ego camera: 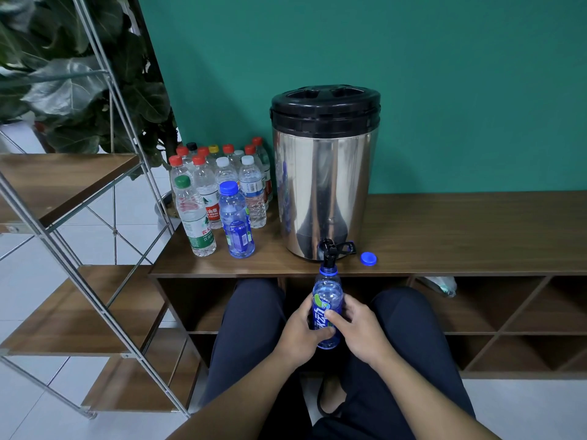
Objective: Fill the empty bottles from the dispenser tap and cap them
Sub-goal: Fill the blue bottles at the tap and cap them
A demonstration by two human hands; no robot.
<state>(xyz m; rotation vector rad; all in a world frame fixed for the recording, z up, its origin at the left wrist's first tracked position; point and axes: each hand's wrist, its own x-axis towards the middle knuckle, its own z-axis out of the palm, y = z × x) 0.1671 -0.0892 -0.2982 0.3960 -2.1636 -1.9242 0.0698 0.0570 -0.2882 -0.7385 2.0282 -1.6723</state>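
Shelf rack: a metal frame with wooden shelves (63, 182) is seen at the far left, with a large-leaved plant (79, 74) behind it.
Capped bottles: a group of bottles (219, 173) with red, white, yellow and black caps is placed at the left end of the counter (460, 230); a green-capped bottle (193, 217) and a blue-capped bottle (236, 220) stand upright in front of the group.
Dispenser: a steel dispenser (325, 173) with a black lid is placed on the counter against the green wall; its black tap (328, 249) reaches over the counter's front edge.
Left hand: the left hand (301, 331) is wrapped around the lower part of the blue bottle (327, 300), the fingers curled on its left side.
Blue bottle: it is held upright and uncapped below the counter edge, its open neck directly under the tap; whether water is flowing cannot be told.
Right hand: the right hand (359, 328) is closed on the same bottle from the right, the thumb laid across the label.
Loose cap: a blue cap (368, 258) is lying on the counter just right of the tap.
Legs: dark trousers are seen under both hands.
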